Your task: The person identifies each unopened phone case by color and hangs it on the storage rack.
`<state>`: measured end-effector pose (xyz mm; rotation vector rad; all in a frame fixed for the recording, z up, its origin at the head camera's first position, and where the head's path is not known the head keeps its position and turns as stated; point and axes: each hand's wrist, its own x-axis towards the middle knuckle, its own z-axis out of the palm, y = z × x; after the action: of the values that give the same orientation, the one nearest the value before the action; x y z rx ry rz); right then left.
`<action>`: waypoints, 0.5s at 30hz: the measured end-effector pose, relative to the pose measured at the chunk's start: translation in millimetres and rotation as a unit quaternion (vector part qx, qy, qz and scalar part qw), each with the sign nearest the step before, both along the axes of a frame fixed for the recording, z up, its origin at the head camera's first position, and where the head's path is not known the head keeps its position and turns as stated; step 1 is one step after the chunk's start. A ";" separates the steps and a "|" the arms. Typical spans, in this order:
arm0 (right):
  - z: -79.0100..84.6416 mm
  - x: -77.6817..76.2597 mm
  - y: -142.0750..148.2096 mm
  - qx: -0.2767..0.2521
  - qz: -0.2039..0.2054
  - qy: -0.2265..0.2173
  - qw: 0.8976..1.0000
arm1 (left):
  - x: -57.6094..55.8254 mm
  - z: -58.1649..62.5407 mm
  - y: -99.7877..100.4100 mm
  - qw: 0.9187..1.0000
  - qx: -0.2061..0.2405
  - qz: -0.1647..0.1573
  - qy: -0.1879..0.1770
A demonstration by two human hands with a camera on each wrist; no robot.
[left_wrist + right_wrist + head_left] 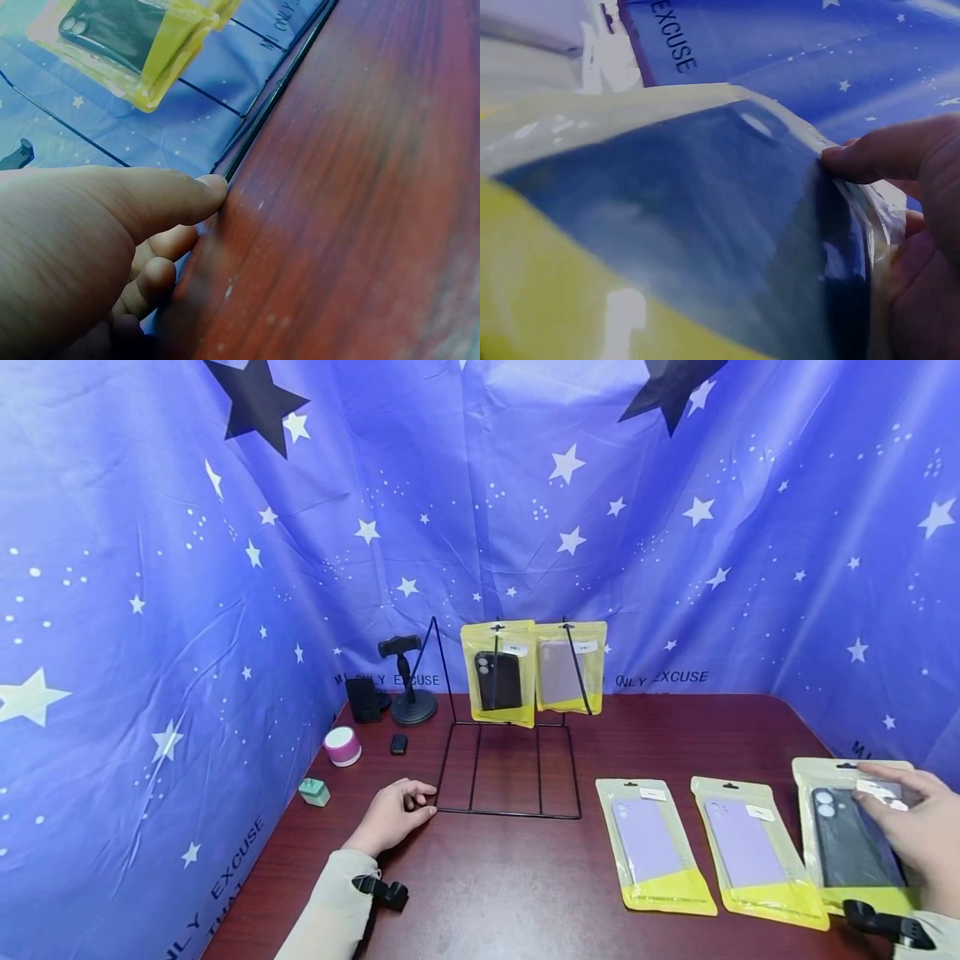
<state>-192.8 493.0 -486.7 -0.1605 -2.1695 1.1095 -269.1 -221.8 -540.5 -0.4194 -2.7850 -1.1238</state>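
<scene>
My left hand [393, 817] pinches the front left corner of a black wire display rack [510, 814], thumb on the wire. My right hand [922, 818] grips the right side of a bagged black phone case [851, 843] at the right of the table. In the right wrist view the thumb lies on the clear pouch [705, 202], over the case's edge. Two bagged lilac phone cases, a left one [648, 843] and a right one [746, 847], lie beside it. On the rack's hooks hang a bagged black case [504, 681] and a bagged lilac case [558, 672].
Behind my left hand, along the table's left side, are a green cube-shaped charger [314, 792], a pink and white round object [342, 747], a small black item [399, 744], a black block [363, 700] and a phone stand [412, 702]. A blue starry curtain [480, 543] surrounds the table.
</scene>
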 end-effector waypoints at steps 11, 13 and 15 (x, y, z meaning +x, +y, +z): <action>31.4 2.5 0.8 -0.049 0.019 0.096 0.994 | 0.0 -1.4 -0.1 1.000 0.009 -0.003 0.006; 38.8 4.4 -0.8 -0.042 0.008 0.088 0.995 | -0.3 -1.4 -0.3 1.000 0.009 -0.004 0.006; 47.1 6.3 -3.8 -0.014 0.003 0.094 0.996 | -0.6 -1.1 -0.4 1.000 0.007 -0.004 0.005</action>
<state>-186.5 489.1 -439.6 -0.0593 -1.9907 1.1126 -269.7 -222.1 -541.7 -0.4340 -2.7663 -1.1395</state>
